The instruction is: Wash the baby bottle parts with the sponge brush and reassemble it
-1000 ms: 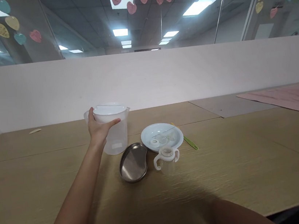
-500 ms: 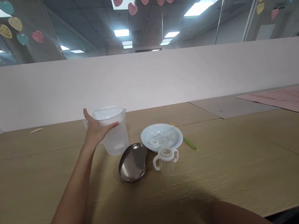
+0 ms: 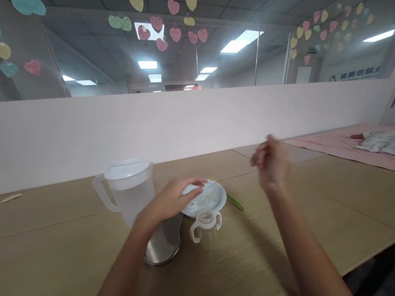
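My left hand [image 3: 178,196] is open, its fingers stretched out over the left part of a white plate [image 3: 222,200]. It holds nothing. On the plate lie small clear and white parts. A clear baby bottle [image 3: 208,236] with two white handles stands upright in front of it, without a lid. Behind my left wrist is a translucent lidded pitcher [image 3: 130,191], and below the wrist a steel kidney dish [image 3: 164,242], partly covered. My right hand [image 3: 272,162] is raised right of the plate, touching nothing visible. Its fingers look bent but are smeared by motion.
A green-handled brush or stick [image 3: 236,202] lies beside the plate. On the far right a pink cloth [image 3: 328,143] carries a doll-like figure in patterned white clothing [image 3: 386,142]. A flat pale piece [image 3: 11,198] lies far left. A white wall [image 3: 197,123] closes the table's back.
My left hand has left the pitcher and moved right, over the plate. My right hand has risen into view. The camera has turned right and tilted up.
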`<control>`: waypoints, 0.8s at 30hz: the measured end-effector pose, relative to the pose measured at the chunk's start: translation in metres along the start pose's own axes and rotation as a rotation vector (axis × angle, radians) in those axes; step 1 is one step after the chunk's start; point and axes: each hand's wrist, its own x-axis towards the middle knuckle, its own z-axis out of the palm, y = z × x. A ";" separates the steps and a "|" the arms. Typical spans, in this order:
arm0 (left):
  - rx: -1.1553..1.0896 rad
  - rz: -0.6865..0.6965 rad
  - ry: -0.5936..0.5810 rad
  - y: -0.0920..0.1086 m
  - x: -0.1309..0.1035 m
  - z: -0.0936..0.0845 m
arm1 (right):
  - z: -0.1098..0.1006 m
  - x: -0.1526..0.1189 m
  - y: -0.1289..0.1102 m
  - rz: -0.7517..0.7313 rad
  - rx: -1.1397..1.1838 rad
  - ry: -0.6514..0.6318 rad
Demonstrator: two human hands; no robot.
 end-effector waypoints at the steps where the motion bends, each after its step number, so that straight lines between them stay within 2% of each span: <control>1: -0.072 0.037 -0.078 -0.009 0.013 0.016 | 0.003 -0.001 0.019 0.030 -0.042 0.027; 3: -0.083 -0.001 -0.117 -0.029 0.037 0.048 | 0.003 -0.005 0.061 0.086 -0.127 0.060; 5: -0.045 -0.044 -0.135 -0.048 0.053 0.073 | -0.007 -0.011 0.103 0.174 -0.559 0.079; 6: -0.041 -0.047 -0.150 -0.055 0.058 0.082 | -0.014 -0.014 0.121 0.181 -0.801 0.011; 9: -0.036 -0.046 -0.193 -0.069 0.062 0.098 | -0.032 -0.024 0.158 0.190 -0.954 -0.081; 12: -0.032 -0.045 -0.227 -0.074 0.060 0.104 | -0.037 -0.030 0.176 0.197 -1.031 -0.168; 18: -0.028 -0.065 -0.261 -0.077 0.062 0.108 | -0.035 -0.034 0.196 0.199 -1.091 -0.293; 24: 0.007 -0.165 -0.159 -0.074 0.060 0.110 | -0.052 -0.025 0.207 0.161 -1.078 -0.218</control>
